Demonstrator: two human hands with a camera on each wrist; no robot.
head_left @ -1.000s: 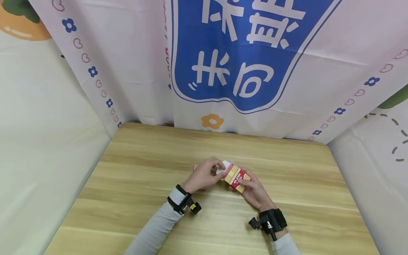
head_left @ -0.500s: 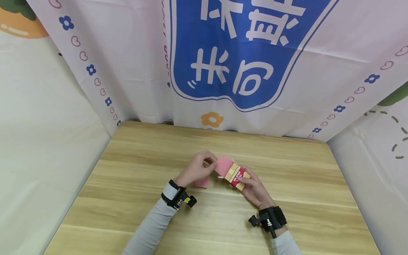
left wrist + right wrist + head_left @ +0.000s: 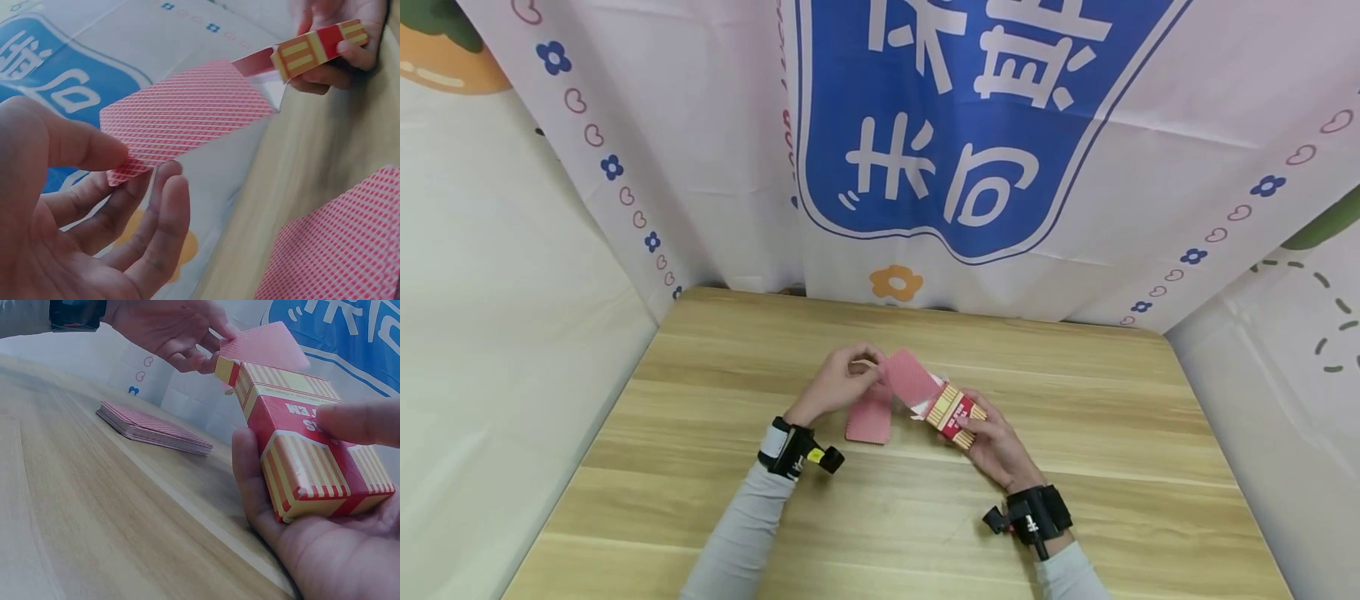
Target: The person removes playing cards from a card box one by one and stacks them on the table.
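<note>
Between the thumb and fingers of my left hand (image 3: 838, 385) is a playing card (image 3: 181, 119) with a red-and-white patterned back, pinched at one corner. The card's other end overlaps the open mouth of a striped yellow-and-red card box (image 3: 300, 444). My right hand (image 3: 1006, 457) grips that box, thumb on its printed face and fingers beneath. The box tilts with its mouth toward the left hand, and a white flap (image 3: 270, 90) shows there. A squared deck of matching playing cards (image 3: 156, 431) lies face down on the table, just below the left hand.
The wooden table (image 3: 760, 517) reaches back to a hanging white cloth (image 3: 737, 225) with a blue printed sign. Pale cloth walls stand at both sides. Each wrist carries a black strap with a small camera, the left one (image 3: 790, 450) close to the deck.
My left hand has moved left, away from the box, drawing the playing card out of its mouth. The deck beneath has come into view. The right hand and box stay nearly in place.
</note>
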